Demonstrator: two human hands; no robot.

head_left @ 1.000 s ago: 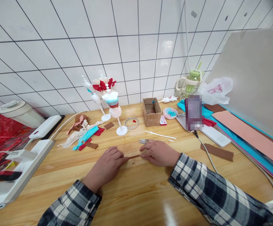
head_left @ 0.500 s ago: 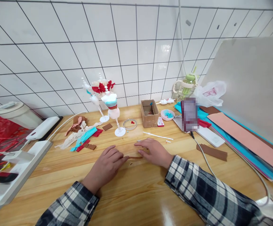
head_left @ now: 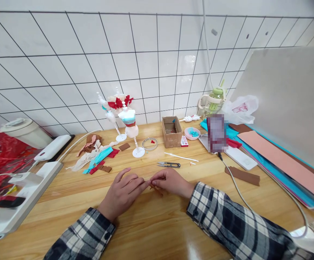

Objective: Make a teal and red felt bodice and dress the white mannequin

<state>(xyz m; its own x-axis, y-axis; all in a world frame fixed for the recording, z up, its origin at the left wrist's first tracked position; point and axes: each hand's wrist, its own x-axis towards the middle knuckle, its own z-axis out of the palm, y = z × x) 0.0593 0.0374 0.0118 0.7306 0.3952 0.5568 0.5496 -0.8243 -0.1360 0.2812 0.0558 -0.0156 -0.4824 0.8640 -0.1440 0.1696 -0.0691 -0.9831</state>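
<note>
My left hand (head_left: 123, 193) and my right hand (head_left: 170, 182) meet fingertip to fingertip over the wooden table (head_left: 151, 224). Between them they pinch a thin brown felt strip (head_left: 155, 189), mostly hidden under the fingers. My left fingers lie fairly straight with the tips pressed on the strip's end; my right fingers are curled round it. Small thread snips (head_left: 169, 165) lie just beyond my right hand. Two small white mannequin stands, one dressed in teal and red (head_left: 130, 126), stand further back.
Felt scraps (head_left: 99, 159) lie at the left, a cardboard box (head_left: 171, 131), a metal ring (head_left: 149, 143) and a white stick (head_left: 181, 157) at the back. A phone (head_left: 216, 133), cable, brown felt piece (head_left: 242, 175) and coloured sheets (head_left: 281, 159) fill the right; a power strip (head_left: 18, 198) the left.
My hands have drawn together, so the strip that lay stretched flat between them is now bunched at the fingertips. My right hand has come off the snips, which now lie uncovered.
</note>
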